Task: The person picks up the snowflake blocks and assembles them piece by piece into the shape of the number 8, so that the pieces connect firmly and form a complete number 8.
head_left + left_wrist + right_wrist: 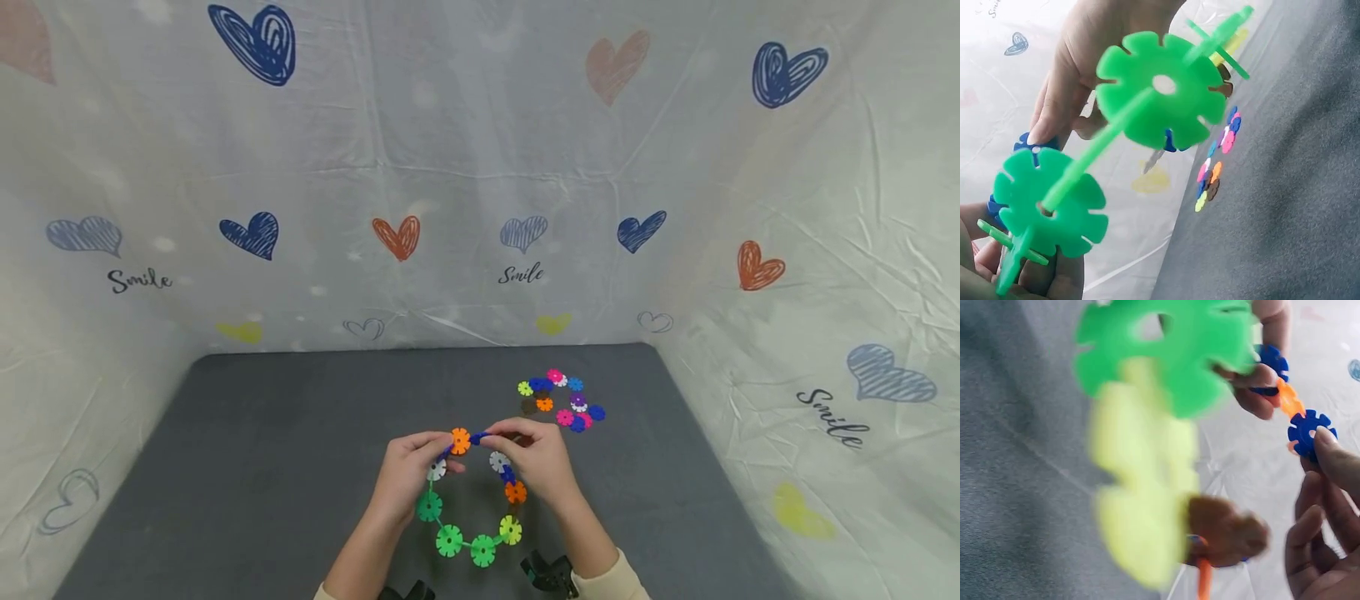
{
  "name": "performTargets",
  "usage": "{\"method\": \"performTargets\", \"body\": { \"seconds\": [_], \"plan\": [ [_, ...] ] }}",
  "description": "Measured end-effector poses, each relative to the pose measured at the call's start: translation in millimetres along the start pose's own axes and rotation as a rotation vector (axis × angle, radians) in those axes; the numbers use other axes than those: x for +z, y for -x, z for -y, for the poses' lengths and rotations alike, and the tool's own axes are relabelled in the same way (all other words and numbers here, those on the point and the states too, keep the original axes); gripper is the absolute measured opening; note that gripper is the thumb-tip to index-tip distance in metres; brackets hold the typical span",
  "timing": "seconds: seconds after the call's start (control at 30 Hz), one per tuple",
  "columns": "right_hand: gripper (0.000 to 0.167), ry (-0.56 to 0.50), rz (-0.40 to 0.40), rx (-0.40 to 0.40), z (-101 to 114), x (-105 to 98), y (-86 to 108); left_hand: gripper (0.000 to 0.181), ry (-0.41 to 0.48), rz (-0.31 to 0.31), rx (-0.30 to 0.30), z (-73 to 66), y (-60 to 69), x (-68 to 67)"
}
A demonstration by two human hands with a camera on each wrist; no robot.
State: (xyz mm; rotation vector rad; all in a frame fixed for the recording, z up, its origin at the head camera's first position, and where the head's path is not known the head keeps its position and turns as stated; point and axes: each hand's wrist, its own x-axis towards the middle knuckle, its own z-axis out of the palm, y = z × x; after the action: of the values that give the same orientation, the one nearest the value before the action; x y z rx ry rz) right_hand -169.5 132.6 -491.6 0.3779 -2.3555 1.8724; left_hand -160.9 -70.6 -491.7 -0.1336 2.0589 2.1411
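Observation:
A chain of notched plastic discs hangs in a near ring between the two hands, with green discs (449, 541) at its bottom and a yellow-green disc (510, 530) at lower right. The left hand (397, 479) pinches the chain at a blue disc beside an orange disc (461, 441). Thumb and finger of the right hand (542, 458) pinch another blue disc (1312, 433), joined to the orange disc (1290, 399) in the right wrist view. The chain's other end, a white disc (498, 462), hangs near the right hand. Large green discs (1161, 90) partly cover the left wrist view.
Loose discs in several colours, among them a pink disc (554, 376) and an orange disc (544, 405), lie on the dark grey table (300, 467) beyond the right hand. A pale curtain (450, 100) with printed hearts surrounds the table's back and sides.

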Motion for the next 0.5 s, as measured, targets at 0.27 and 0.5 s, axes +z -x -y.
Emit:
{"method": "performTargets", "body": {
  "seconds": [0.27, 0.5],
  "plan": [
    [0.004, 0.047, -0.091, -0.190, 26, 8, 8.7, 0.029, 0.009, 0.021, 0.004, 4.5, 0.4, 3.2],
    [0.005, 0.090, -0.070, -0.265, 26, 5, 6.4, 0.028, 0.029, 0.073, 0.005, 3.1, -0.2, 2.8]
  ]
}}
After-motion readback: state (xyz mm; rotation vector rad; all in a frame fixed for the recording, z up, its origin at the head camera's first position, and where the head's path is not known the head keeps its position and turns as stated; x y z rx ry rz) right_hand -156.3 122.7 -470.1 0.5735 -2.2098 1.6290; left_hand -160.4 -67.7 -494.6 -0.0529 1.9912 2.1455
